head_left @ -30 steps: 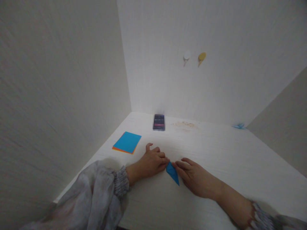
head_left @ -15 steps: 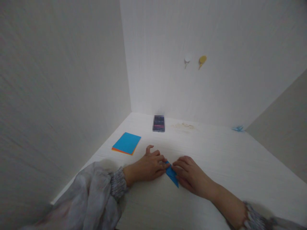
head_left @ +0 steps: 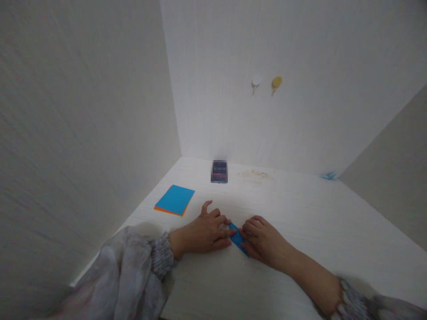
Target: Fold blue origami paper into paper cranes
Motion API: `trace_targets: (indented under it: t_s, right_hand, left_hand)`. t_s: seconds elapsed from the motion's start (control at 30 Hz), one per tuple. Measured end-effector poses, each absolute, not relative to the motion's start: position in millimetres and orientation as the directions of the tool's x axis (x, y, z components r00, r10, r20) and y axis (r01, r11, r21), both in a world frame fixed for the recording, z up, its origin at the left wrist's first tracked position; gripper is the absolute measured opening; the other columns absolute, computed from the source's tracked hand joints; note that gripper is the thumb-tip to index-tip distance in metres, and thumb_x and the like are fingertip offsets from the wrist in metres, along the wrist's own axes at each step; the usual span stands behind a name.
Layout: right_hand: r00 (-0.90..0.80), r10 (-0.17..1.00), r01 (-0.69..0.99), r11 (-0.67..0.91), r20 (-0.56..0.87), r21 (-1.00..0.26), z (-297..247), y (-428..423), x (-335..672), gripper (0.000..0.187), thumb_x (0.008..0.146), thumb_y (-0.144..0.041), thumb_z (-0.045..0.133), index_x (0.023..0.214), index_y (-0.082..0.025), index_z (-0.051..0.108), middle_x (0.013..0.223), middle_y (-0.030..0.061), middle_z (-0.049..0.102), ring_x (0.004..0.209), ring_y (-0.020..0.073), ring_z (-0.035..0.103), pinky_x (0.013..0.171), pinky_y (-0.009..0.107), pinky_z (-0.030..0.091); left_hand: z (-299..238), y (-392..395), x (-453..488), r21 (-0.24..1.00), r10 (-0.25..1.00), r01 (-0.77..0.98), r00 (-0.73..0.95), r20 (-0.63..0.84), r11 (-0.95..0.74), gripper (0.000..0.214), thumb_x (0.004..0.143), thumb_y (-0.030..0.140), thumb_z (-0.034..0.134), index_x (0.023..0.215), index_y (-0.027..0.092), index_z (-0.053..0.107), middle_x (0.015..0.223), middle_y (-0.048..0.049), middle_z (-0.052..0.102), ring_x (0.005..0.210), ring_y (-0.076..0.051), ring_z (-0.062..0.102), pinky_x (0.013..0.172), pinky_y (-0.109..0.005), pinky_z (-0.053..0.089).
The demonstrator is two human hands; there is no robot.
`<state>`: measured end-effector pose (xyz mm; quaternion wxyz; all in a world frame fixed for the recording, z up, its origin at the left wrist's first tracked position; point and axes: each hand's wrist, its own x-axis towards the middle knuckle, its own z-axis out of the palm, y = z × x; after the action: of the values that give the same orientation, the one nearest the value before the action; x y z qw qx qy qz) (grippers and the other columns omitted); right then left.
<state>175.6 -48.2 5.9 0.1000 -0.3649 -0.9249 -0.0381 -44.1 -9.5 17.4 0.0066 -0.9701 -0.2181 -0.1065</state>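
Between my hands a small folded piece of blue origami paper lies slanted on the white tabletop. My left hand, with a ring on one finger, presses the paper's upper left edge with its fingertips. One finger of that hand is lifted and bent away from the paper. On the other side, my right hand has its fingers curled and pinches the paper's right edge. The fingers cover part of the paper, so its full shape is hidden.
A stack of square paper sheets, blue on top with orange below, lies at the left. A dark blurred device stands by the back wall. Blue folded paper sits in the right corner. White and yellow hooks are on the wall.
My right fingers have curled in more tightly on the paper, and less of its lower part shows. My left hand stays nearly still on it. The whole view has shifted slightly.
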Motion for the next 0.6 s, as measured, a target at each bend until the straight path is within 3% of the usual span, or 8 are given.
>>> trace_targets:
  t_s: [0.37, 0.47, 0.6]
  right_hand:
    - [-0.728, 0.605, 0.617, 0.783, 0.321, -0.075, 6, -48, 188, 0.018, 0.082, -0.016, 0.042, 0.084, -0.015, 0.061, 0.08, 0.0054, 0.06, 0.081, 0.0169, 0.052, 0.081, 0.036, 0.037]
    - [-0.703, 0.597, 0.615, 0.783, 0.387, -0.091, 6, -48, 187, 0.022, 0.084, -0.016, 0.04, 0.097, -0.015, 0.057, 0.087, 0.0071, 0.06, 0.083, 0.0173, 0.052, 0.08, 0.037, 0.037]
    - [-0.732, 0.618, 0.612, 0.782, 0.288, -0.122, 10, -51, 177, 0.028, 0.083, -0.023, 0.044, 0.109, -0.017, 0.052, 0.099, 0.0087, 0.056, 0.09, 0.0195, 0.05, 0.08, 0.037, 0.038]
  left_hand:
    - [17, -9, -43, 0.002, 0.421, 0.429, 0.885, 0.198, -0.903, 0.033, 0.086, 0.045, 0.035, 0.114, 0.036, 0.047, 0.11, -0.0025, 0.052, 0.095, -0.022, 0.042, 0.093, -0.057, 0.007]
    - [15, -7, -43, -0.009, 0.408, 0.419, 0.888, 0.212, -0.908, 0.034, 0.085, 0.046, 0.035, 0.116, 0.037, 0.046, 0.111, -0.0023, 0.051, 0.096, -0.022, 0.042, 0.092, -0.057, 0.008]
    - [15, -7, -43, -0.021, 0.41, 0.425, 0.885, 0.219, -0.905, 0.033, 0.085, 0.046, 0.036, 0.114, 0.036, 0.047, 0.114, -0.0017, 0.049, 0.098, -0.023, 0.041, 0.093, -0.057, 0.008]
